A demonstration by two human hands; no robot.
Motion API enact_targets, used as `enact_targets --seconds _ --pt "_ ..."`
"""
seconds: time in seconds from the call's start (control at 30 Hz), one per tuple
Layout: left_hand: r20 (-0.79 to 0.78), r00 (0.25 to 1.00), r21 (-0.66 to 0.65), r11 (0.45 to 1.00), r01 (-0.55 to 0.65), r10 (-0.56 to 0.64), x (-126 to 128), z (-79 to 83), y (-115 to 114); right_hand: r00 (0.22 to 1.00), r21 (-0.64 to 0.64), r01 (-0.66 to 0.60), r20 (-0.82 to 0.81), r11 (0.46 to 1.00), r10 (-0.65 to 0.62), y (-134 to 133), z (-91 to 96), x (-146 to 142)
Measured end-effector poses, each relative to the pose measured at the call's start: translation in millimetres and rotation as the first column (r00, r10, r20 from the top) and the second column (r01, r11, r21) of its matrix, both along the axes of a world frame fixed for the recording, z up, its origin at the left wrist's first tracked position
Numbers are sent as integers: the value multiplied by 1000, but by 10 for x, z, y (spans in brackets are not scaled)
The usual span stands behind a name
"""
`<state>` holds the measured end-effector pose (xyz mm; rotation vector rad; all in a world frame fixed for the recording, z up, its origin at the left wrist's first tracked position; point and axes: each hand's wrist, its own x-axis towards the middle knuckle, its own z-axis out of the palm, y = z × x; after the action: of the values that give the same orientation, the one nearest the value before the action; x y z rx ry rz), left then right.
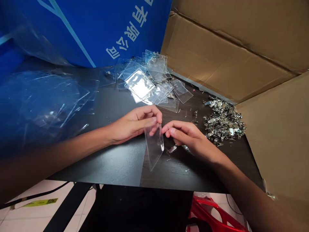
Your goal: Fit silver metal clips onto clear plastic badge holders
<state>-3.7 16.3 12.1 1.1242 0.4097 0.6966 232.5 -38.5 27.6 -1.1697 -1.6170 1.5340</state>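
My left hand (131,124) pinches the top edge of a clear plastic badge sleeve (154,146) that hangs down over the black table (116,164). Just right of the sleeve's top, my right hand (185,135) has its fingertips pressed together; whether it holds anything is hidden. A small metal clip (172,149) lies on the table under my right hand. A pile of clear badge sleeves (149,83) lies at the far middle of the table. To the right sits a heap of metal clips (223,120).
A brown cardboard box (241,48) walls in the right and far side. Behind the table stands a blue printed panel (96,29). Loose clear plastic bags (43,103) cover the left. Beneath the table's front edge are a red plastic object (212,212) and tiled floor.
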Motion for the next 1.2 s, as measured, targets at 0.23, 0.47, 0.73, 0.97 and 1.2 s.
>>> enact_targets --seconds 0.23,0.47,0.73,0.97,1.2 --pt "44 995 60 994 -89 86 82 -97 -19 998 -32 -54 19 998 55 -4 64 -42" --pt "-48 971 162 961 -225 236 88 -94 -38 1000 -16 -6 9 1000 6 -23 -53 -106" --pt "-125 837 218 837 -502 534 107 -40 -171 954 232 276 49 933 -295 -94 -26 -119" --pt "-305 891 380 900 -211 337 95 -81 -240 957 484 71 212 872 -195 -173 9 -103" --pt "-310 902 384 907 -170 300 87 -26 -164 955 566 -23 257 824 -149 -173 20 -92"
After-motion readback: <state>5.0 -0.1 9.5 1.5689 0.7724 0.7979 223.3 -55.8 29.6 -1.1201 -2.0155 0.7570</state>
